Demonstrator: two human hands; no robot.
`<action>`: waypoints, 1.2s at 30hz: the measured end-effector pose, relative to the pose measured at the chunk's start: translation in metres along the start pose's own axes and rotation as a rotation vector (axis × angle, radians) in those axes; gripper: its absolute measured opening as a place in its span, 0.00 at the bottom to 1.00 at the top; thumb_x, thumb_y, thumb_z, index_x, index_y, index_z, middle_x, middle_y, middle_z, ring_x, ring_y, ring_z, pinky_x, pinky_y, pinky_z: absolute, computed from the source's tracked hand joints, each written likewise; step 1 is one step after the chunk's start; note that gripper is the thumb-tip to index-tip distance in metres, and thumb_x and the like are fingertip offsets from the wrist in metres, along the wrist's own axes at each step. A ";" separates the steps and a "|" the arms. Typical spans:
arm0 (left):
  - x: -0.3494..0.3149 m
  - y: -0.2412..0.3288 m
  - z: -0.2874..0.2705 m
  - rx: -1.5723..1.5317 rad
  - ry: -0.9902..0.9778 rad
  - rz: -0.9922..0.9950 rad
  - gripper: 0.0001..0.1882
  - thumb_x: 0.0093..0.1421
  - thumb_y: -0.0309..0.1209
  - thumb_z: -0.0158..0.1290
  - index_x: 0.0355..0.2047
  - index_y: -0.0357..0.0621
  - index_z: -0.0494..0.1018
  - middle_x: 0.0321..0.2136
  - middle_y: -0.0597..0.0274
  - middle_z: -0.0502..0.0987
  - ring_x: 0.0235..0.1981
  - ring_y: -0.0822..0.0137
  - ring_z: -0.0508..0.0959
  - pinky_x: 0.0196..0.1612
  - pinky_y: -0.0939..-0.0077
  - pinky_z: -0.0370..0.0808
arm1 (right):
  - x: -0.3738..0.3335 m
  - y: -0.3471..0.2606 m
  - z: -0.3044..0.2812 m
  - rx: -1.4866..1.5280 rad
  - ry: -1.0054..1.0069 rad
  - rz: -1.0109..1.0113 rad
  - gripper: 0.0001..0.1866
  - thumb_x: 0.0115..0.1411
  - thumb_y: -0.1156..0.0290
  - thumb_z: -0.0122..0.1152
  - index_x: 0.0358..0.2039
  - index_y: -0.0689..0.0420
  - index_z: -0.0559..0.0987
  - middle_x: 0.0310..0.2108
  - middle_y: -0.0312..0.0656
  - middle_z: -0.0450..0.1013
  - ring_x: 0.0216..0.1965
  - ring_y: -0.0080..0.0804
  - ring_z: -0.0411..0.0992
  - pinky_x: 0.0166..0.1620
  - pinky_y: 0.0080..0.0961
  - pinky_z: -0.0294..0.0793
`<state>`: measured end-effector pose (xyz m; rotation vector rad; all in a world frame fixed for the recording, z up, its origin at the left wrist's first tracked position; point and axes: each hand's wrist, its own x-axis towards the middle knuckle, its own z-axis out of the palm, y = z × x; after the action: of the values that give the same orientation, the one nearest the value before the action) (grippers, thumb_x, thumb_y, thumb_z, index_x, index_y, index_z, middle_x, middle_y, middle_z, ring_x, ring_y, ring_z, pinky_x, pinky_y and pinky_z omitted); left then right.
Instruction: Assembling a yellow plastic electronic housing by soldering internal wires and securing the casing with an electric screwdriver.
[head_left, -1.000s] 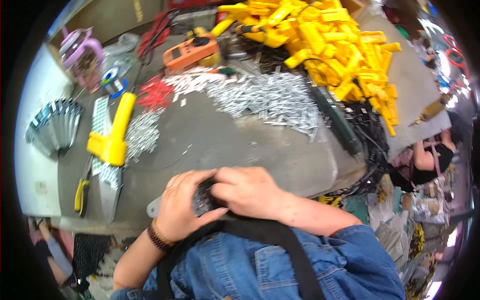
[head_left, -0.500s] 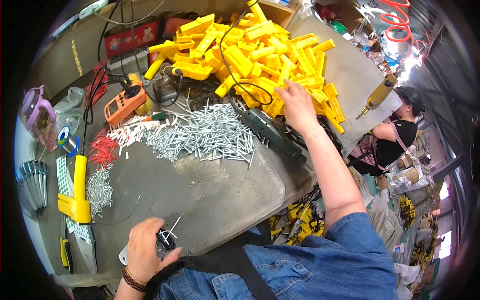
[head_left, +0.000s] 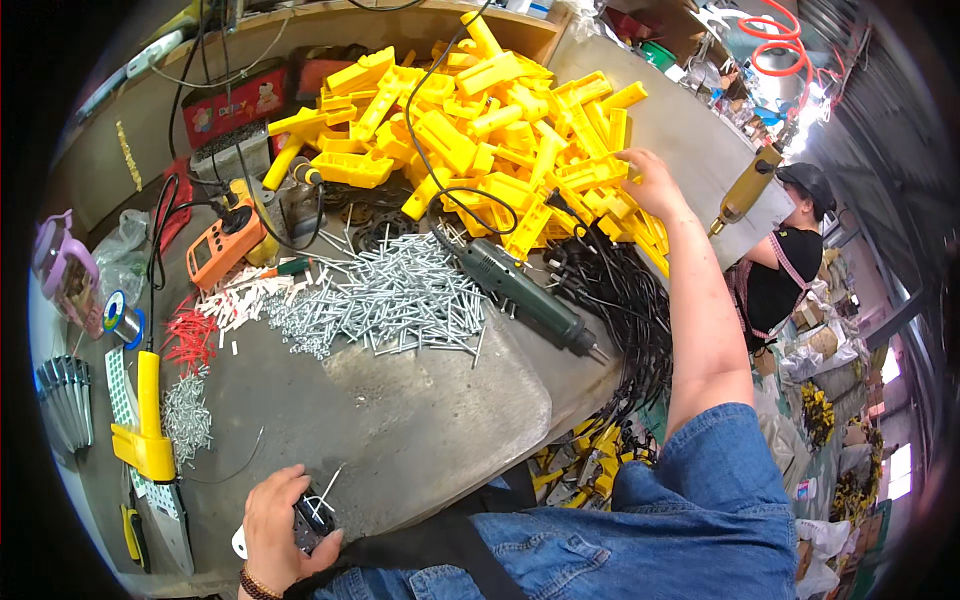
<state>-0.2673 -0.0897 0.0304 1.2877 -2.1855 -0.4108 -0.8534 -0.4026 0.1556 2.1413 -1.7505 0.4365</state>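
At the near edge of the bench, my left hand (head_left: 272,528) is closed around a small black part (head_left: 312,518) with thin metal pins or screws sticking up from it. A flat pale metal piece (head_left: 239,543) shows at the outer side of that hand. My right arm stretches out to the right side of a heap of yellow plastic casings (head_left: 450,140). There my right hand (head_left: 655,188) has its fingers at the end of one yellow casing (head_left: 593,174), seemingly pinching it.
A dark green electric screwdriver (head_left: 525,295) lies beside piled screws (head_left: 400,300) and black cables (head_left: 625,310). At left are an orange meter-like device (head_left: 225,248), a yellow-handled tool (head_left: 148,430) and a solder spool (head_left: 122,320). A brass-coloured driver (head_left: 748,190) hangs near a co-worker (head_left: 790,250).
My right hand has moved right along the yellow heap to a casing at its side, uncovering the black cables. My left hand keeps its hold on the black part. The view has shifted slightly.
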 end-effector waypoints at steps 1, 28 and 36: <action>0.001 -0.001 0.001 -0.003 -0.004 -0.008 0.36 0.38 0.36 0.66 0.50 0.39 0.69 0.46 0.47 0.74 0.47 0.45 0.73 0.53 0.56 0.68 | 0.001 0.005 -0.004 -0.004 0.000 0.005 0.29 0.50 0.65 0.67 0.55 0.50 0.74 0.53 0.49 0.71 0.56 0.45 0.69 0.59 0.37 0.67; -0.005 0.006 -0.003 0.008 0.031 -0.033 0.38 0.37 0.37 0.67 0.50 0.36 0.69 0.50 0.44 0.72 0.50 0.44 0.72 0.54 0.54 0.66 | -0.045 -0.010 0.005 0.410 -0.167 0.073 0.41 0.49 0.62 0.74 0.63 0.50 0.66 0.61 0.47 0.66 0.63 0.42 0.60 0.66 0.37 0.57; -0.003 0.015 -0.035 -0.099 0.161 -0.022 0.36 0.40 0.35 0.67 0.51 0.38 0.69 0.54 0.39 0.68 0.53 0.43 0.70 0.56 0.54 0.67 | 0.007 -0.026 -0.049 0.335 -0.244 0.164 0.35 0.48 0.54 0.73 0.55 0.55 0.73 0.50 0.44 0.75 0.50 0.37 0.72 0.55 0.33 0.69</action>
<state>-0.2556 -0.0786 0.0647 1.2474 -1.9938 -0.4042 -0.8274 -0.3817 0.2008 2.3693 -2.1284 0.5664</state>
